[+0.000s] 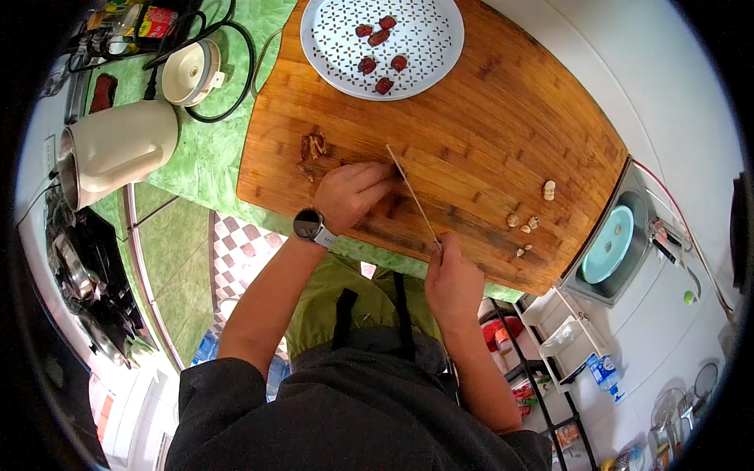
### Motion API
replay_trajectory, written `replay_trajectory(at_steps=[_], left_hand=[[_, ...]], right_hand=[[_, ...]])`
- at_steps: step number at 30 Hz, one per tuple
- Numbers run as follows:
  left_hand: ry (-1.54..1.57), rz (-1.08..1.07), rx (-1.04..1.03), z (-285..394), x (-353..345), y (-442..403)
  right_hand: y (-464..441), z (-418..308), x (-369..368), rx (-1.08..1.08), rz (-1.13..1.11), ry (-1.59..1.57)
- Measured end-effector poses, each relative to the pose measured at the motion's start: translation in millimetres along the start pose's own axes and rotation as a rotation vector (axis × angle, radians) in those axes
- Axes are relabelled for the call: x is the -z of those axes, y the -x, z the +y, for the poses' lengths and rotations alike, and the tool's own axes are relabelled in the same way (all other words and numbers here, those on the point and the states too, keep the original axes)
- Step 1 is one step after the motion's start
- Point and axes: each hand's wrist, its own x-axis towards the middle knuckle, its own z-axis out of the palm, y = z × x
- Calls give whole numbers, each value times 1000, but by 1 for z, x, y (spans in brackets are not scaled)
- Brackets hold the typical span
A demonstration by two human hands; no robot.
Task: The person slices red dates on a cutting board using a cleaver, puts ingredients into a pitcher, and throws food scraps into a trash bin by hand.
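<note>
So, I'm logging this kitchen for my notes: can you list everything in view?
Cutting board: 1, brown, centre
Counter: 1, green, under board
Plate: 1, white patterned, board's far side
Whole pieces: 6, dark red, on plate
Cut pieces: count unclear, reddish-brown, board's left
Pale pieces: several, cream, board's right
Knife: 1, colour unclear, over board
Kettle: 1, cream, left
Basin: 1, turquoise, in sink, right
Bottle: 1, blue-white, lower right
Other clutter: uncounted, mixed, both sides
Trousers: 1 pair, green, below board
Shirt: 1, black, bottom
Watch: 1, black-faced, left wrist
Left hand: 1, bare, by blade
Right hand: 1, bare, around knife handle
</note>
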Motion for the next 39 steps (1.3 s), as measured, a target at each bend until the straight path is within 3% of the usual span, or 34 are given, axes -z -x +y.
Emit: replay_trajectory(at_steps=[11,23,39], left_hand=[[18,-65,-11,-1,1,-4],[7,1,-34,-1,-7,-5],[41,4,18,-5,-13,-10]], right_hand=[[-14,-6,4,-122,-133,161],[-22,23,-6,-15,12,-194],[-11,24,4,20,47,-101]])
